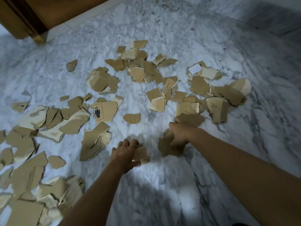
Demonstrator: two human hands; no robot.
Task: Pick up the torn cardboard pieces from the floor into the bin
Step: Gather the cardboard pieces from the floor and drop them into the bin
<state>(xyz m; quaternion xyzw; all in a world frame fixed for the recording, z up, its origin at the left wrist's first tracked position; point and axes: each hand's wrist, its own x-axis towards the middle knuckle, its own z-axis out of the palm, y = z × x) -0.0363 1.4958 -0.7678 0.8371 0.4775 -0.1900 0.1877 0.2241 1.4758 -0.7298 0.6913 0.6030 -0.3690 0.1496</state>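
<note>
Our left hand (125, 152) pinches a small cardboard piece (141, 154), with the fingers curled over its far edge and the thumb beneath. Our right hand (180, 135) is clenched round a bundle of torn pieces (169, 148), which sticks out both beyond the knuckles and below the fist, blurred there. Ahead of both sets of fingers, and off to the left of the left fingers, loose torn cardboard pieces (104, 82) lie scattered on the marble floor (211, 46). Far beyond the fingertips, at upper left, stands a wooden panel (40, 12).
</note>
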